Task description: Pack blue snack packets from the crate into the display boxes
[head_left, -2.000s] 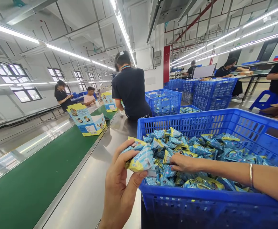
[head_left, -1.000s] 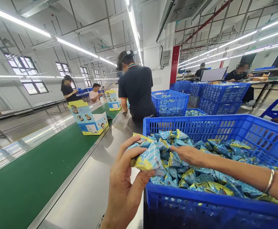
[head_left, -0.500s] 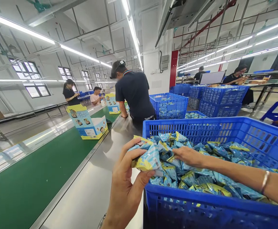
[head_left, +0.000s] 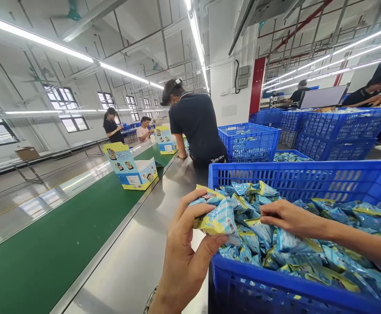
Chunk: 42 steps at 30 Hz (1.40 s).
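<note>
My left hand point(head_left: 190, 244) is closed around blue-and-yellow snack packets point(head_left: 219, 218), pillow-shaped with a barcode on one side; at least two seem stacked in the grip. It is held just past the near left corner of a blue plastic crate point(head_left: 259, 272). Inside that crate lies a heap of the same kind of packet point(head_left: 295, 242). Over the heap, my right hand point(head_left: 290, 218) has its thumb and fingers pinched on the edge of a snack packet point(head_left: 259, 229), which still rests among the others.
A green conveyor belt point(head_left: 79, 244) runs along the left beside a metal ledge point(head_left: 125, 261). An open printed display box point(head_left: 138, 176) stands on it, with another box point(head_left: 166, 141) farther along. A co-worker point(head_left: 198, 126) leans over the belt ahead. More blue crates point(head_left: 249, 144) stand behind.
My view has swung left, so everything sits farther right. My right hand has come down onto a packet's edge in the crate. The left hand keeps its packets.
</note>
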Each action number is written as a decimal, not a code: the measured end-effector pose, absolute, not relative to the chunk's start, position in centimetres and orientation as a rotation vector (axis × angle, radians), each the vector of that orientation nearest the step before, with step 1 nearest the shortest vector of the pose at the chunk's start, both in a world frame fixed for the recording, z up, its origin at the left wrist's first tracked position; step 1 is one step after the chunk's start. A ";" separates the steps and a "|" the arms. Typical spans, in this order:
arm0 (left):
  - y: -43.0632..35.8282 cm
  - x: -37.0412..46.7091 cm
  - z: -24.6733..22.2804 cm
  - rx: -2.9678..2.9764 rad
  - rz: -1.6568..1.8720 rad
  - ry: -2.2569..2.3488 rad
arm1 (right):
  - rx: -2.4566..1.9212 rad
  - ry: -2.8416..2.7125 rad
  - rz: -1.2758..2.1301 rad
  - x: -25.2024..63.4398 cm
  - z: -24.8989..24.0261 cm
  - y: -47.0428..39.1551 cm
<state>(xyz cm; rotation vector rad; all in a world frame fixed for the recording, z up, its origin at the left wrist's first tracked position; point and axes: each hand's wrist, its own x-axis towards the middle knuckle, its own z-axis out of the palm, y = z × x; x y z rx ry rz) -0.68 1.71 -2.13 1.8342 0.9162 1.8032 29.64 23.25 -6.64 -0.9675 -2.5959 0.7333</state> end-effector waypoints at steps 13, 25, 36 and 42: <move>1.7 -0.9 -2.1 1.795 1.759 0.903 | -1.006 -2.748 0.625 28.9 -6.4 20.9; 1.9 -1.0 -1.4 1.623 1.610 0.657 | -1.020 -2.888 0.508 29.5 -8.0 19.7; 2.7 -1.6 -1.9 1.639 1.763 0.850 | -1.027 -2.966 0.491 29.2 -7.6 18.5; 3.0 -1.7 -2.0 1.688 1.810 0.911 | -0.968 -2.937 0.521 29.1 -7.6 18.2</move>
